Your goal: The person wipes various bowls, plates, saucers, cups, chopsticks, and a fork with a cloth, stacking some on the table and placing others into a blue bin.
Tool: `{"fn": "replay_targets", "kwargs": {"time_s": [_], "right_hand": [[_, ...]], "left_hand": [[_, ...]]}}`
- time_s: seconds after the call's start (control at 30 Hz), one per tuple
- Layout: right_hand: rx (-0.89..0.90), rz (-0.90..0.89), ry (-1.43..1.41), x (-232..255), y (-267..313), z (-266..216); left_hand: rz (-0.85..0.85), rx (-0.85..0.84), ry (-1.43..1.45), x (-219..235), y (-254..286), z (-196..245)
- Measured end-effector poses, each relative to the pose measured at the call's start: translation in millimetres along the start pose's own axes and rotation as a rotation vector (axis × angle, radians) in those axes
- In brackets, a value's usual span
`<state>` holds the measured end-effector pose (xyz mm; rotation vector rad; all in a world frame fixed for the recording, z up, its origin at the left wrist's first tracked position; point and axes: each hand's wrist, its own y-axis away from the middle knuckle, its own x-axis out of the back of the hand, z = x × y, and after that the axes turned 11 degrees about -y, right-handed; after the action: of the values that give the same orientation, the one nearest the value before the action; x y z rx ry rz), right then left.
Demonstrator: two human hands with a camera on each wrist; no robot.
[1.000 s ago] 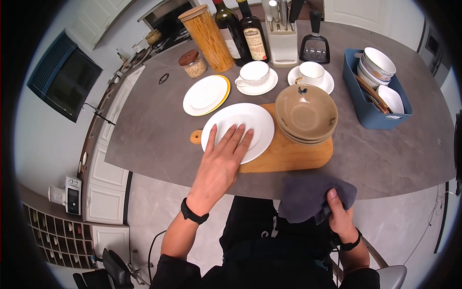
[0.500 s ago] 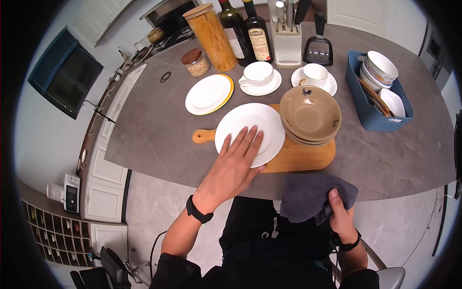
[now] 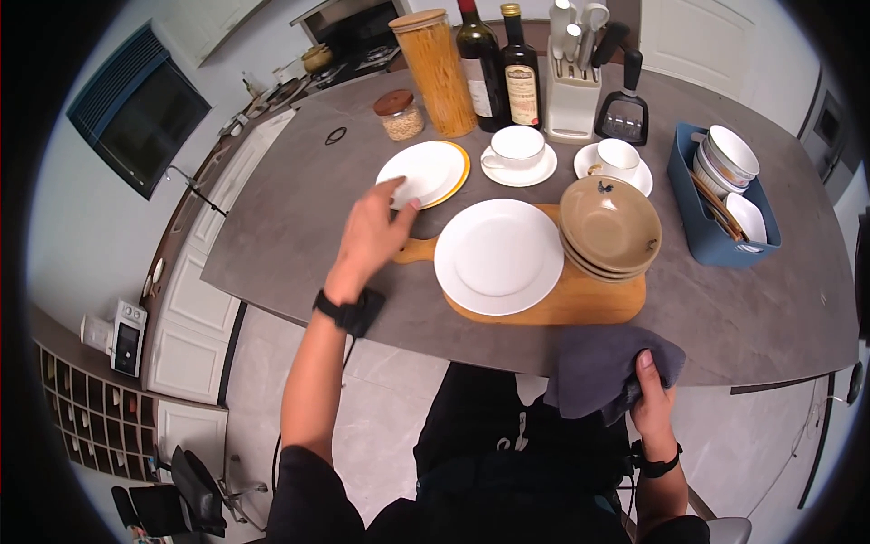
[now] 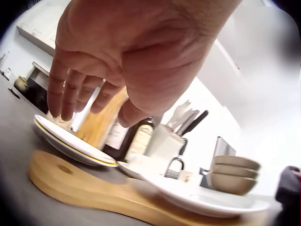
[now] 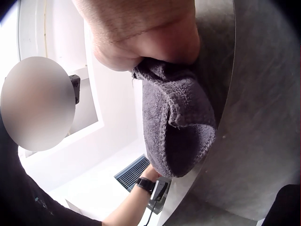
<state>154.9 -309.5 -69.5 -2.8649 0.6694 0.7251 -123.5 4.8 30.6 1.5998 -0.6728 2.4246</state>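
Observation:
My left hand (image 3: 373, 228) hovers at the near edge of a stack of white plates (image 3: 424, 172) with a yellow rim below. In the left wrist view its fingers hang loosely above that stack, holding nothing. A larger white plate (image 3: 498, 257) lies on a wooden cutting board (image 3: 598, 299), left of several stacked tan bowls (image 3: 609, 222). At the table's front edge my right hand (image 3: 652, 399) grips a dark grey cloth (image 3: 594, 367), thumb on top. The right wrist view shows the cloth (image 5: 176, 113) bunched and folded below the hand.
Two white cups with saucers (image 3: 518, 150) stand behind the board. Farther back are a pasta jar (image 3: 439, 77), a small lidded jar (image 3: 399, 116), two dark bottles (image 3: 480, 68) and a knife block (image 3: 573, 104). A blue basket (image 3: 725, 249) with bowls stands at right.
The white plate has slid right along the board toward the bowls. My left hand has left it and moved left and back to the yellow-rimmed stack. My right hand still holds the cloth.

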Motion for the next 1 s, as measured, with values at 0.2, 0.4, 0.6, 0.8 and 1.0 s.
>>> {"fn": "replay_targets", "kwargs": {"time_s": [0.2,0.4,0.6,0.8,1.0], "right_hand": [[-0.086,0.001,0.077,-6,-2,-12],[-0.243,-0.555,0.143,-84,-5,-14],[-0.198,-0.564,0.062,-201,-23,60],[-0.495,-0.52,-0.255,-232,-33,66],[-0.604,-0.558,-0.253,-235,-44,81]], "left_hand": [[0.04,0.258,-0.182,-35,-61,-75],[0.156,0.282,0.074,-16,-50,-39],[0.122,0.126,0.61,25,-1,53],[0.216,0.119,0.629,19,-4,45],[0.511,0.004,0.219,12,-23,22]]}}
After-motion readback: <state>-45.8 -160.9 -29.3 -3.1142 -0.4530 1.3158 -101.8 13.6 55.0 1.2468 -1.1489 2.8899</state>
